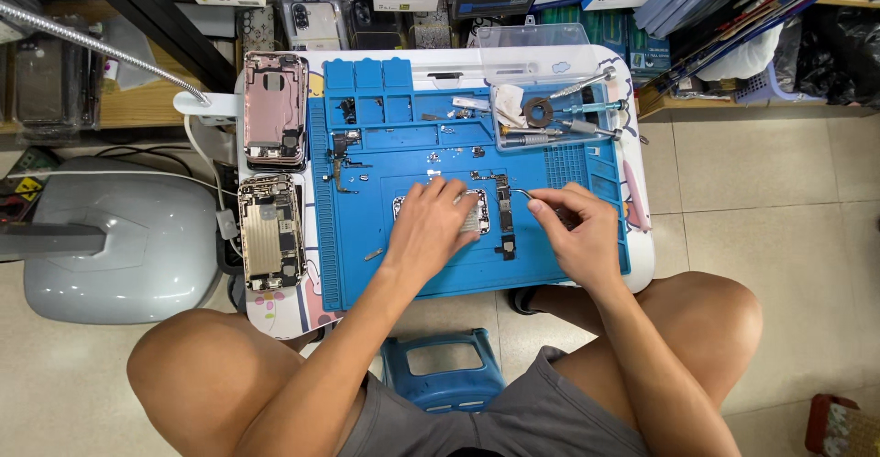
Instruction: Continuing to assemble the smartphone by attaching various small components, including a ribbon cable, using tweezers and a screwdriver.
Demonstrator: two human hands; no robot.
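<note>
On a blue repair mat (pixel 367 228) lies a long dark circuit board (pixel 504 211) beside a silvery metal shield plate (pixel 476 214). My left hand (pixel 429 228) rests flat on the plate and holds it down, fingers spread. My right hand (pixel 573 232) grips thin metal tweezers (pixel 524 193), whose tip points left toward the board's upper end. Small screws and dark parts (pixel 440 156) lie scattered on the mat above the hands.
Two opened phone housings, one pink (pixel 273 109) and one gold (pixel 270 232), lie left of the mat. A clear plastic box (pixel 550 99) with screwdrivers sits at the back right. A grey lamp base (pixel 119 237) stands left; a blue stool (pixel 445 370) is between my knees.
</note>
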